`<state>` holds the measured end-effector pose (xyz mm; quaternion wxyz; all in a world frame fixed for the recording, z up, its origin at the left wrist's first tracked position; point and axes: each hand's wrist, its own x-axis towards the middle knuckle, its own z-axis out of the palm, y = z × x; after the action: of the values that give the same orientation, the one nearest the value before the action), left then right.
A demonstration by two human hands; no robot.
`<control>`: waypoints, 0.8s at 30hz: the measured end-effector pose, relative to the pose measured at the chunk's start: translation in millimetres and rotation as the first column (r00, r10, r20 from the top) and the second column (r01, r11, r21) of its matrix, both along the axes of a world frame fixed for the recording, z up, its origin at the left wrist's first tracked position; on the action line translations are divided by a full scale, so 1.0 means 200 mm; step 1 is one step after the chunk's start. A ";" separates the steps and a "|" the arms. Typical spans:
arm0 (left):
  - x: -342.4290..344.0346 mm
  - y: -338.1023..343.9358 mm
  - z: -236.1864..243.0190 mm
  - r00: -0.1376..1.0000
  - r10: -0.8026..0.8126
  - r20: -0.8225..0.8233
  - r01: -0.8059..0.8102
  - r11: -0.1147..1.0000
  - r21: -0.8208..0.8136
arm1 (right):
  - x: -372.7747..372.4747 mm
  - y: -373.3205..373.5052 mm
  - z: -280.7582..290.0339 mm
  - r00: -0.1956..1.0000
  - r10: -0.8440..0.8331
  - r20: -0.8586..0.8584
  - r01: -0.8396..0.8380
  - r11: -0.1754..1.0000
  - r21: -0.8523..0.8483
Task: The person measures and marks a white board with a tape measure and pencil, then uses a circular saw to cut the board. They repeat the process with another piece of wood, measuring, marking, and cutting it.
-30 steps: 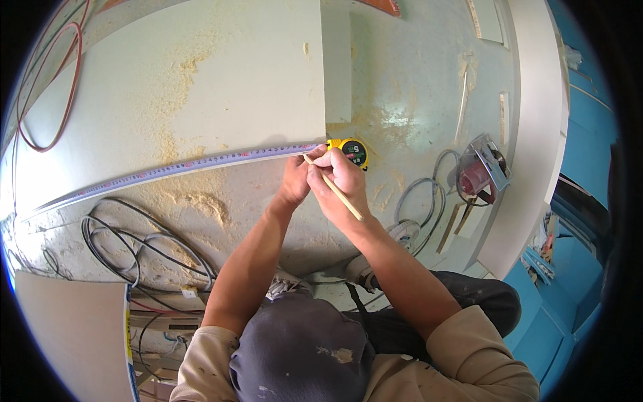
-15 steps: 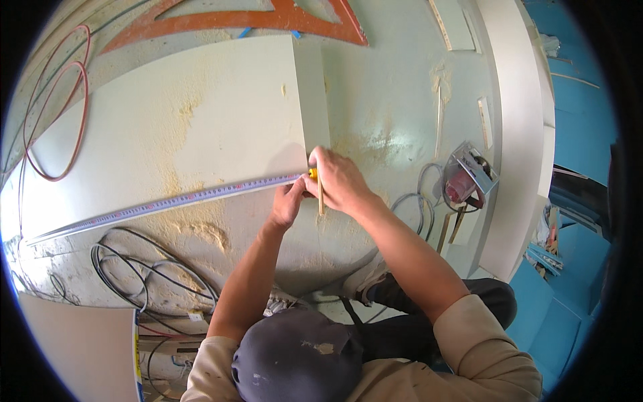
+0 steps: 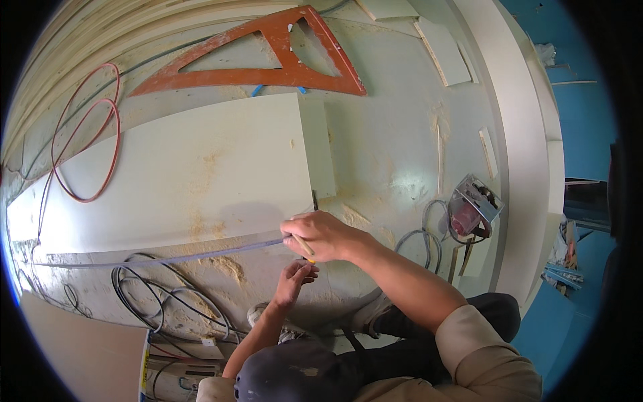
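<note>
My right hand (image 3: 318, 234) is closed round a tape measure, whose yellow part (image 3: 310, 260) peeks out below the fingers. A flat wooden pencil (image 3: 303, 244) is also in that hand. From it the tape measure's blade (image 3: 194, 255) runs far left, just off the near edge of a large pale board (image 3: 248, 154). My left hand (image 3: 292, 283) is just below, fingers loosely bent and apart, close to the yellow part but with nothing visible in it. A small dark piece (image 3: 315, 199) at the board's right edge cannot be made out.
An orange-red triangular frame (image 3: 287, 77) lies beyond the board. Red hose (image 3: 119, 144) loops over its left end. Black cable (image 3: 124, 295) coils at the near left. A corded power saw (image 3: 469, 211) stands right, beside a long white panel (image 3: 516, 134). Sawdust (image 3: 228, 268) and offcuts (image 3: 445, 53) lie about.
My right hand has moved nearer and slightly left, off the board's corner, bringing the tape blade with it. My left hand has dropped back and come away from the tape. The view has shifted.
</note>
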<state>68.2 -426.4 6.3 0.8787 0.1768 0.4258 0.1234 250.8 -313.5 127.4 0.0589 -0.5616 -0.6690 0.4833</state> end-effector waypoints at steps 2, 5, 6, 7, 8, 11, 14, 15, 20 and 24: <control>0.01 -0.01 -0.01 0.999 -0.030 -0.021 0.031 0.998 0.053 | 0.01 0.02 0.04 0.999 0.054 0.000 -0.053 0.990 -0.132; 0.02 0.00 -0.02 0.998 -0.047 -0.040 0.051 0.995 0.091 | 0.09 -0.07 -0.06 0.993 0.044 -0.110 -0.053 0.995 -0.080; 0.03 0.00 -0.02 0.998 -0.050 -0.040 0.054 0.994 0.093 | 0.12 -0.10 -0.07 0.992 0.048 -0.115 -0.058 0.994 -0.090; 0.03 0.00 -0.01 0.996 -0.061 -0.066 0.067 0.994 0.089 | 0.16 -0.13 -0.08 0.992 0.050 -0.119 -0.063 0.993 -0.101; 0.02 0.00 -0.01 0.993 -0.074 -0.091 0.081 0.993 0.085 | 0.19 -0.16 -0.09 0.991 0.052 -0.123 -0.065 0.992 -0.112; -0.01 0.00 -0.03 0.986 -0.115 -0.123 0.134 0.978 0.159 | 0.31 -0.23 -0.11 0.993 0.118 -0.008 -0.116 0.964 -0.238; -0.06 0.01 -0.02 0.970 -0.128 -0.208 0.185 0.942 0.280 | 0.46 -0.27 -0.09 0.979 -0.161 -0.127 0.105 0.925 -0.366; -0.06 0.03 0.00 0.966 -0.103 -0.239 0.188 0.913 0.363 | 0.51 -0.30 -0.11 0.956 -0.263 -0.129 0.206 0.917 -0.343; -0.08 0.43 0.27 0.925 0.077 -0.371 0.293 0.475 0.830 | 0.73 -0.42 -0.27 0.757 -0.651 -0.057 0.652 0.758 0.019; 0.00 0.96 0.33 0.819 0.385 -0.426 0.385 0.183 0.905 | 0.88 -0.60 -0.49 0.635 -0.717 0.288 0.593 0.691 0.414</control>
<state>68.9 -235.0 72.0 0.3807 0.7240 0.4868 0.3064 427.0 -433.4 28.6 0.1626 -0.8446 -0.4728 0.1918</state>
